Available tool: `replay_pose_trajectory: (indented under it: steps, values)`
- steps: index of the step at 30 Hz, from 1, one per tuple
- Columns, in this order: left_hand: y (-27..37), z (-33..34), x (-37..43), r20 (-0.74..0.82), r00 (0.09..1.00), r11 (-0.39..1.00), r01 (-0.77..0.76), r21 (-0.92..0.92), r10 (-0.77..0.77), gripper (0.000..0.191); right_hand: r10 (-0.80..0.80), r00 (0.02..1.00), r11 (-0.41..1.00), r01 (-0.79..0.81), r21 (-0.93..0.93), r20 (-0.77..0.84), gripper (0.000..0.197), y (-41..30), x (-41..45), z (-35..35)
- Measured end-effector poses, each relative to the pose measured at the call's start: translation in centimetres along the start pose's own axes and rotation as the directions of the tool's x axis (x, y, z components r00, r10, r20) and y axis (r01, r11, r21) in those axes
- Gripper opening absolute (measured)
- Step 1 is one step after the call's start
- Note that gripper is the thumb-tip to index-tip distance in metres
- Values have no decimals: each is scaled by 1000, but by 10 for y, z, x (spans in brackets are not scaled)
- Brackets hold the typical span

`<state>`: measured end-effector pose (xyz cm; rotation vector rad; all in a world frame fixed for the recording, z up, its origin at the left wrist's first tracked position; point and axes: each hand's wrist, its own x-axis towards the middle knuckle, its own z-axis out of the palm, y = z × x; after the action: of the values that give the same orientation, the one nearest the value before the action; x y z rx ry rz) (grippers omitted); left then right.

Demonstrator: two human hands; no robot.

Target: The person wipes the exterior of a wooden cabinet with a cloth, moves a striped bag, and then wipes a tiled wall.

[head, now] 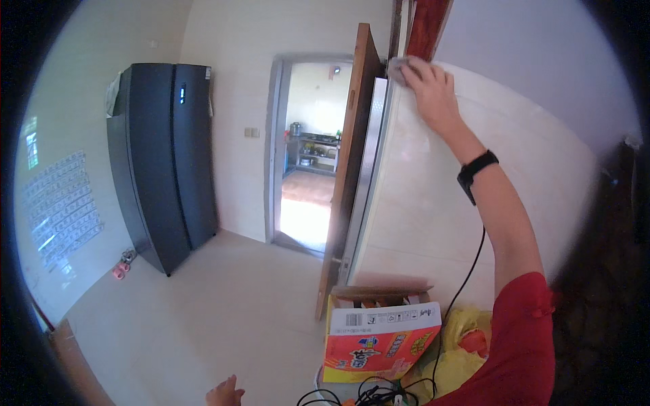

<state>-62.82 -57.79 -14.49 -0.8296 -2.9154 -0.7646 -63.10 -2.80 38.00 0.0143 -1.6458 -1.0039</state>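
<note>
My right hand (437,96), with a black band on its wrist, is raised to the upper edge of the tiled wall beside the door frame. Its fingers are closed on a greyish, crumpled cloth or pad (401,70), blurred, pressed near the frame's edge. A brown wooden door (350,152) stands ajar just left of it. My left hand (225,392) shows only in part at the bottom edge, above the pale floor, its fingers somewhat apart and nothing visible in them.
An open cardboard carton (381,340) stands below the wall by tangled black cables (378,395) and yellow plastic bags (457,365). A dark refrigerator (157,162) is at the left, with pink slippers (120,270) beside it. A doorway shows a kitchen shelf (317,152).
</note>
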Motion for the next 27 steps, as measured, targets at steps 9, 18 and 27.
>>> replay_pose_trajectory:
  steps: [9, 18, 27]
  values:
    - [15, 8, 12, 46, 999, 999, 20, -34, -18, 39, -51, 997, 995, 55, 84, -54, 46, -30, -32, 16]
    - [-1, 21, 16, 29, 999, 995, 32, -96, -30, 43, -471, 864, 866, 415, 280, 176, 40, -86, -107, -12]
    - [-38, 36, 27, -15, 999, 994, -52, -92, 51, 44, -229, 973, 870, 191, -454, -29, 28, -46, 72, 5]
